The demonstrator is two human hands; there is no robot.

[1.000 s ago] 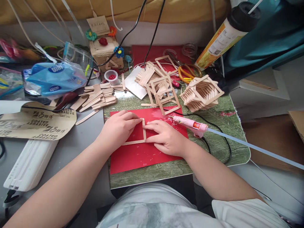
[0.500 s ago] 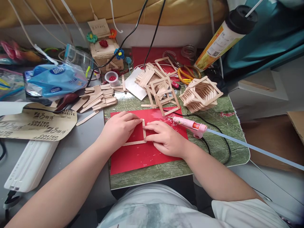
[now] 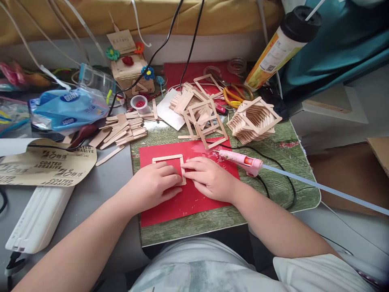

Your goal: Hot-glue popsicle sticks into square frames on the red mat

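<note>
Mostly covered: the left hand (image 3: pixel 156 182) lies across the lower left of a stick frame (image 3: pixel 167 158), hiding nearly all of its bottom side and most of its left one. Fingers there bent and close together; cannot tell whether they pinch the wood. Right hand (image 3: pixel 209 176) loosely extended, fingertips up against the outer edge of the frame's right side. Frame sits flat on a red sheet (image 3: pixel 206 207), itself on the green wood-grain bench (image 3: pixel 219 223). Visible parts pale, plain wood: top side, right side, both upper corners, lower right corner showing. Joints too small to judge. Further off, a stack of similar frames (image 3: pixel 243 126), its lower layers partly hidden by overlap; beside it, loose frames (image 3: pixel 217 142) lean over one another, hard to count. Pink glue gun (image 3: pixel 237 157) rests near the right hand, its long glue stick (image 3: pixel 304 180) cut off at the picture's right edge. Abrasive sheet (image 3: pixel 60 162) cut off at left. Writing on the small card (image 3: pixel 120 41) unreadable.
</note>
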